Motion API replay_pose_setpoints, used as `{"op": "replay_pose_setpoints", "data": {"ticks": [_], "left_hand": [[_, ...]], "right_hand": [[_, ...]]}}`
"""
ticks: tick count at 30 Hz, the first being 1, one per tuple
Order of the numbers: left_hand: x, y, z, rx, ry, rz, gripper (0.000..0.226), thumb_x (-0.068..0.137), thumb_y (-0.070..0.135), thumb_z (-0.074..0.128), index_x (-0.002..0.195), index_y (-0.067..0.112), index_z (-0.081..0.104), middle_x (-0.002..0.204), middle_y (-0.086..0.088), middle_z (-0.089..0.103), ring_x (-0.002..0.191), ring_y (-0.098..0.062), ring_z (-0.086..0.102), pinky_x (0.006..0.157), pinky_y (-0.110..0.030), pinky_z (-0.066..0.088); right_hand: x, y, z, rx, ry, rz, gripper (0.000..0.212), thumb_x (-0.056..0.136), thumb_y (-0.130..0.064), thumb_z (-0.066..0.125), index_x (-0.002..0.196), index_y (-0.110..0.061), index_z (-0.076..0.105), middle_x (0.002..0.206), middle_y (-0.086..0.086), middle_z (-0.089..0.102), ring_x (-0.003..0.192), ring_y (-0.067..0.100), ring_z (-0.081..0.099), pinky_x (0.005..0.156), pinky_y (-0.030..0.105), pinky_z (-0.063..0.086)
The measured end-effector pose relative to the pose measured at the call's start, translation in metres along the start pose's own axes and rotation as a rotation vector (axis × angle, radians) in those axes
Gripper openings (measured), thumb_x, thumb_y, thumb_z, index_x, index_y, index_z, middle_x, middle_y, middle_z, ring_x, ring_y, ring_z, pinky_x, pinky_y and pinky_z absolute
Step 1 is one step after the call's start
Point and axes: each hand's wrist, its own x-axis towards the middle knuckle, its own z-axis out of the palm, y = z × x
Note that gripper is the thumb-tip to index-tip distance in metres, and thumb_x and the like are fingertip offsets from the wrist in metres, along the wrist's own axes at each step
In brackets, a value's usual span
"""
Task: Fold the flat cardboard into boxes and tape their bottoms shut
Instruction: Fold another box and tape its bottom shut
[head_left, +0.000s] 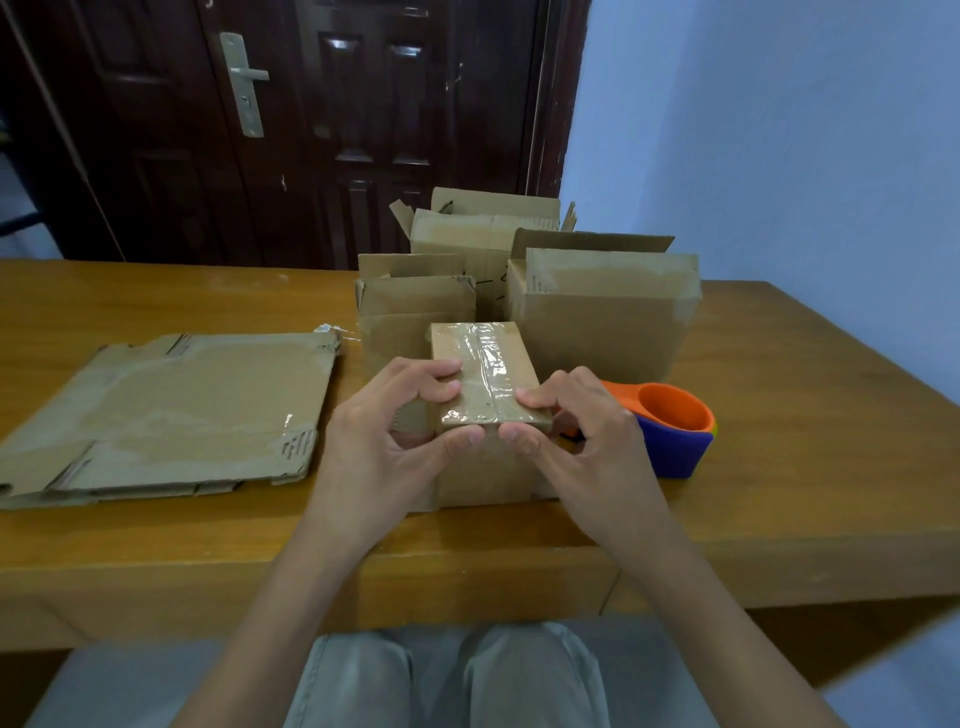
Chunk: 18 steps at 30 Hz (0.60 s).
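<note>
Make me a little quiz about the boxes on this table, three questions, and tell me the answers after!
1. True or false: the small box that both hands hold has clear tape along its top.
2. What lies flat on the table left of the hands: A) a book, B) flat cardboard, C) a plate?
3. Which hand is nearer the orange and blue tape dispenser?

Key
1. True; the left hand and right hand pinch its near end.
2. B.
3. The right hand.
</note>
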Motion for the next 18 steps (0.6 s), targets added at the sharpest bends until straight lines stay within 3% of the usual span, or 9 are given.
{"op": "replay_pose_setpoints", "data": {"ticks": [4,7,10,13,18], "left_hand": [[0.000,-0.002,-0.004,-0.025,-0.033,-0.029,0.036,0.083,0.041,0.078,0.112,0.022,0.071,0.133,0.017,0.067,0.128,-0.004,0.061,0.076,-0.029,0.065],[0.002,-0.005,-0.017,-0.068,-0.136,-0.077,0.036,0.092,0.052,0.073,0.120,0.029,0.072,0.140,0.021,0.063,0.133,-0.005,0.057,0.081,-0.045,0.065],[0.003,-0.009,-0.026,-0.139,-0.229,-0.088,0.032,0.098,0.037,0.071,0.128,0.025,0.072,0.144,0.019,0.062,0.138,-0.006,0.055,0.084,-0.050,0.065],[0.005,-0.010,-0.027,-0.159,-0.225,-0.115,0.036,0.089,0.025,0.077,0.125,0.023,0.074,0.142,0.017,0.064,0.136,-0.008,0.057,0.082,-0.048,0.066],[0.003,-0.010,-0.021,-0.150,-0.163,-0.062,0.043,0.082,0.018,0.082,0.124,0.021,0.075,0.139,0.017,0.066,0.126,-0.010,0.065,0.078,-0.031,0.065]], "right_hand": [[-0.001,0.002,-0.003,0.027,-0.012,-0.007,0.040,0.096,-0.055,0.063,0.118,-0.023,0.071,0.111,-0.010,0.064,0.105,0.010,0.066,0.080,0.034,0.061],[-0.003,0.001,-0.004,0.048,-0.016,0.008,0.039,0.096,-0.052,0.064,0.120,-0.022,0.072,0.112,-0.011,0.064,0.107,0.008,0.066,0.082,0.030,0.060],[-0.003,0.001,-0.005,0.073,-0.017,0.028,0.039,0.094,-0.053,0.065,0.121,-0.025,0.072,0.114,-0.011,0.065,0.108,0.006,0.065,0.082,0.026,0.059],[-0.003,0.003,-0.004,0.100,-0.018,0.039,0.036,0.094,-0.052,0.067,0.119,-0.026,0.071,0.116,-0.010,0.066,0.107,0.007,0.067,0.080,0.028,0.060],[-0.002,0.008,-0.001,0.117,-0.005,0.025,0.035,0.096,-0.051,0.067,0.120,-0.026,0.071,0.115,-0.008,0.066,0.107,0.013,0.067,0.081,0.030,0.060]]}}
